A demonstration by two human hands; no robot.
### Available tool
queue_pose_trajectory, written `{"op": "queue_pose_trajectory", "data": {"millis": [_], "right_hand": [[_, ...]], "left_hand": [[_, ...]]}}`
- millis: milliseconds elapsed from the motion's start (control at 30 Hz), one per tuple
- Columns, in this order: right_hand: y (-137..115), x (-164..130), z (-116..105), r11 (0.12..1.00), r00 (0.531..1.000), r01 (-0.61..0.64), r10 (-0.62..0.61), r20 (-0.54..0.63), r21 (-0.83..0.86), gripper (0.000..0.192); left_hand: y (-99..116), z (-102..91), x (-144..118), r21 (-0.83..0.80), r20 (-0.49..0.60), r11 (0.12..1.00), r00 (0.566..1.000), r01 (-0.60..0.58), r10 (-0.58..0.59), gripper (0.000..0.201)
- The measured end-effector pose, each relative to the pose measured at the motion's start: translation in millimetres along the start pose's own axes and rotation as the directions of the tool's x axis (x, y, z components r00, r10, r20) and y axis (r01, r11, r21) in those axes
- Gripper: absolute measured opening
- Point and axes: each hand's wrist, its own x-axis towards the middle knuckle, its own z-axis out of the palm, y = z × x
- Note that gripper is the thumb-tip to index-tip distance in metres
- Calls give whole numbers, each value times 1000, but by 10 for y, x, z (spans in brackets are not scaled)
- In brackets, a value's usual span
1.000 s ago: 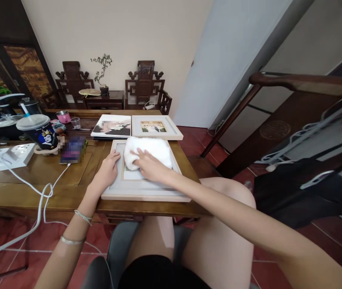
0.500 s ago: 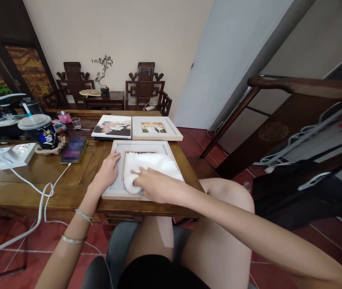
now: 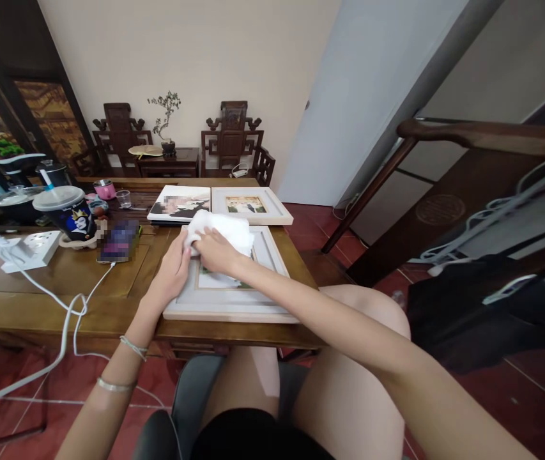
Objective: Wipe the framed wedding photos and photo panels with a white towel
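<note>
On the near edge of the bench [image 3: 61,281], dead ahead of you, the picture frame [image 3: 234,300] lies flat, face up, its long axis running from 6 to 12 o'clock away from your lap, the near short side just at the bench edge. Your right hand [image 3: 214,249] presses a white cloth [image 3: 224,229] onto the far left part of the frame, at about 11 o'clock on its face; the grip is closed over the cloth, fingers curled into it. Your left hand [image 3: 171,271] lies flat along the frame's left rail at 9 o'clock, fingers loosely spread and touching the wood, thumb close to the cloth.

Beyond the frame at 12 o'clock, a second frame [image 3: 253,206] and a photo print [image 3: 179,204] lie side by side, the cloth's far edge just reaching them. At 10 o'clock sit a phone [image 3: 117,239] on a white cable [image 3: 75,306], a lidded cup [image 3: 64,211] and a white power strip [image 3: 27,249]. Nothing lies on the frame besides your hands and the cloth.
</note>
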Motion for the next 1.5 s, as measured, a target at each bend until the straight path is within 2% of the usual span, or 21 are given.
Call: {"op": "queue_pose_trajectory", "data": {"millis": [67, 133, 300, 500, 633, 733, 833, 900, 1000, 1100, 1167, 1233, 1400, 1500], "right_hand": [[-81, 78, -15, 999, 999, 37, -37, -2, -5, 31], [-193, 34, -41, 997, 997, 76, -76, 2, -5, 31], [-419, -402, -167, 979, 979, 198, -195, 53, -53, 28], [-427, -853, -477, 915, 893, 399, -402, 201, 56, 25], [-476, -896, -570, 933, 900, 343, -360, 246, 109, 25], [-607, -882, -488, 946, 937, 307, -319, 141, 105, 22], [-687, -938, -401, 959, 959, 270, -276, 69, 87, 21], [-642, -1031, -408, 966, 962, 238, -249, 110, 101, 22], [-440, -1223, -526, 981, 953, 159, -182, 244, 111, 22], [-223, -1398, -672, 996, 932, 71, -86, 351, 56, 24], [-159, -1447, -720, 999, 929, 41, -46, 366, 22, 25], [-187, -1418, -701, 998, 937, 64, -69, 344, 26, 25], [-483, -1114, -475, 962, 948, 259, -270, 167, 87, 20], [-555, -1040, -417, 959, 954, 264, -275, 116, 103, 21]], "left_hand": [[28, -8, -2, -40, -22, 999, 1000, 20, -21, 53], [41, -11, -3, -98, -31, 994, 998, 46, -49, 56], [60, -22, 2, -179, -5, 976, 992, 121, -124, 60], [90, 7, -2, -108, 15, 985, 991, 136, -135, 55], [91, 38, -6, -54, -1, 987, 988, 154, -154, 51], [78, 40, -1, -15, -19, 987, 987, 162, -162, 44], [46, 40, 7, 37, -5, 992, 993, 120, -120, 39], [18, 46, 9, 87, 24, 993, 997, 76, -78, 36], [-18, 60, 7, 153, 66, 988, 997, 30, -41, 33], [-21, 70, 1, 171, 70, 985, 996, 32, -45, 32], [-8, 72, -7, 159, 80, 986, 995, 41, -54, 32], [6, 72, -18, 145, 97, 988, 993, 51, -65, 31], [-15, 68, -34, 155, 112, 987, 991, 52, -70, 35], [-56, 67, -27, 172, 121, 985, 992, 25, -47, 38]]}}
